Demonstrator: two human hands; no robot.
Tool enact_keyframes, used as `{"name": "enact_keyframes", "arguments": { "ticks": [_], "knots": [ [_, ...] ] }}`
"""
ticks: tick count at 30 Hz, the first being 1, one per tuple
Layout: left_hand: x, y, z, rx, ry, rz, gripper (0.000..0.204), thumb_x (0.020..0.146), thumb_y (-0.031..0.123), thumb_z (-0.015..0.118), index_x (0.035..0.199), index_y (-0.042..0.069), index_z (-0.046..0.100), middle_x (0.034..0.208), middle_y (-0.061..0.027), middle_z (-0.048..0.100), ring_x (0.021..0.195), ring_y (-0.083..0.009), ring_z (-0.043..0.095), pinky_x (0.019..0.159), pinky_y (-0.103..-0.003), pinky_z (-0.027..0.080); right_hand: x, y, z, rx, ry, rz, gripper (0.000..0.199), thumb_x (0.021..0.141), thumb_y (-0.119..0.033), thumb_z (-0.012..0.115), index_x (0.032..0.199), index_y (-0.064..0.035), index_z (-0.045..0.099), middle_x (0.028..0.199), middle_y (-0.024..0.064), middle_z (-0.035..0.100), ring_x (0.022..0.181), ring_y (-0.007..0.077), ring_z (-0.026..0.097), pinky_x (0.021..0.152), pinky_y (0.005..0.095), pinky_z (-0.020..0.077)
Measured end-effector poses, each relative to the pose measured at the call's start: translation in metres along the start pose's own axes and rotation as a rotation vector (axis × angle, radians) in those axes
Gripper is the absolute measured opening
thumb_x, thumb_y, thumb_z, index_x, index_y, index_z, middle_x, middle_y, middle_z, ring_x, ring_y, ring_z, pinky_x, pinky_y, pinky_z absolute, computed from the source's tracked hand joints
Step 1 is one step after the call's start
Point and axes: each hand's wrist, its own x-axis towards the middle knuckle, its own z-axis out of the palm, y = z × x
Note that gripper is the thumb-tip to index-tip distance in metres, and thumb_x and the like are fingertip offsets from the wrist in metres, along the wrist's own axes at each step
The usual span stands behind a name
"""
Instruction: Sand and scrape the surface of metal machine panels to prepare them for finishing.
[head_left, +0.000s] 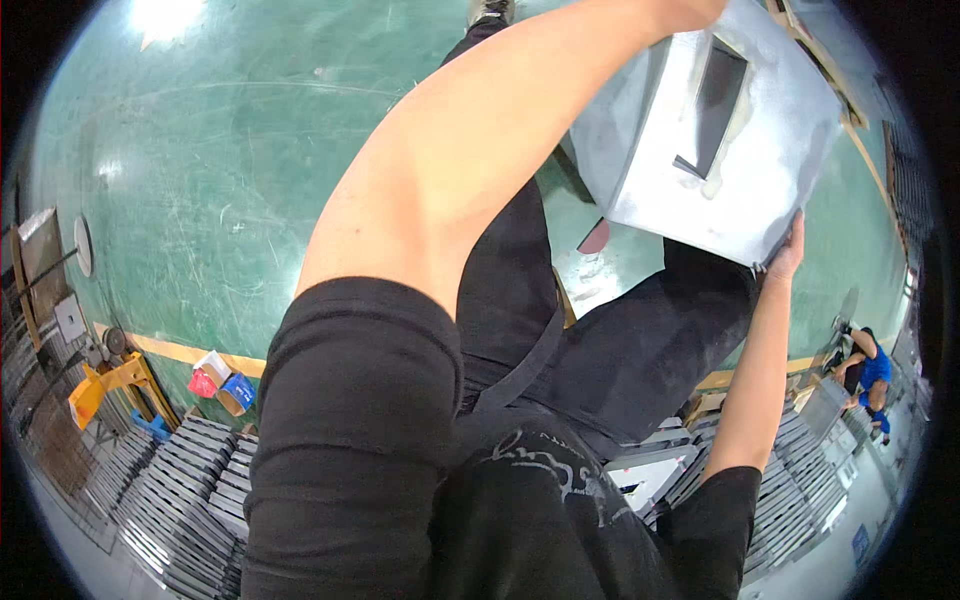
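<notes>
Panel: grey sheet-metal box panel [700,130] w/ rectangular cut-out, top right of view, held up off the floor, tilted, folded side face toward the person's left.
Right hand: right hand [785,258] under panel's lower right corner, palm against the edge, fingers curled up behind the metal; gripping it. Fingertips hidden.
Left hand: left arm [470,160] bare, runs diagonally up across centre to the panel's top left edge. Hand itself cut off by the frame's top rim, so can't tell if fingers are open or closed.
Clothing: black short sleeves on both arms, black shirt w/ pale print on chest, black trousers [620,340] below the panel.
Floor: green painted floor [200,180], scuffed, w/ yellow line running across lower left.
Stacks: rows of grey flat metal parts [190,480] lower left, more lower right, near the person's body.
Left side: yellow pallet jack [105,385] beside the stacks; small red and blue cartons [222,385] on the yellow line, just beside it.
Other person: co-worker in blue top [870,375] far right, crouched near another grey metal piece, well apart from the panel.
Shoe: one shoe [490,10] at top edge, on the floor.
</notes>
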Motion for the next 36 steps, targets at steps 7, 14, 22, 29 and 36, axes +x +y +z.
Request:
{"name": "enact_keyframes", "arguments": {
  "ticks": [7,14,22,29,36],
  "knots": [
    [-0.007,0.04,-0.016,0.11,-0.117,-0.073,0.028,0.086,0.02,0.061,0.106,0.0,0.056,0.104,-0.0264,0.06,0.1,-0.0459,0.059,0.085,-0.056,0.047,-0.021,0.012,-0.01,0.076,-0.079,0.067,0.077,0.092,-0.057,0.06,0.143,0.0003,0.049,0.137,0.0125,0.059,0.124,0.0263,0.056,0.108,0.0379,0.0412],
    [-0.017,0.074,-0.03,-0.005,-0.161,-0.298,0.06,0.082,0.015,0.064,0.137,-0.005,0.054,0.081,-0.0209,0.061,0.077,-0.0363,0.06,0.078,-0.044,0.05,-0.05,0.032,0.01,0.279,-0.079,0.294,0.075,0.085,-0.061,0.064,0.133,-0.0038,0.06,0.123,0.0182,0.067,0.106,0.0333,0.065,0.095,0.0491,0.0507],
    [-0.038,0.057,-0.027,0.228,-0.098,-0.351,0.031,0.09,0.023,0.062,0.099,-0.007,0.056,0.085,-0.0088,0.055,0.079,-0.0217,0.053,0.078,-0.038,0.046,-0.028,0.044,0.015,-0.098,-0.217,0.124,0.065,0.097,-0.056,0.051,0.116,0.0032,0.071,0.116,0.0204,0.072,0.103,0.0347,0.069,0.093,0.0429,0.0514],
    [-0.034,0.052,-0.047,0.463,0.019,-0.365,0.045,0.085,0.022,0.057,0.117,-0.009,0.062,0.107,-0.0243,0.066,0.096,-0.041,0.063,0.086,-0.049,0.046,-0.037,0.034,0.042,-0.456,-0.18,-0.02,0.069,0.092,-0.058,0.045,0.108,0.0042,0.072,0.114,0.0311,0.067,0.11,0.047,0.063,0.096,0.0499,0.048],
    [-0.042,0.056,-0.04,0.453,0.028,-0.395,0.036,0.09,0.024,0.056,0.107,-0.008,0.06,0.095,-0.0209,0.063,0.089,-0.0367,0.062,0.083,-0.049,0.046,-0.021,0.053,0.043,-0.416,-0.146,0.09,0.062,0.091,-0.052,0.045,0.105,0.0019,0.072,0.115,0.0316,0.067,0.107,0.0473,0.064,0.093,0.0518,0.0476]
  ]
}}
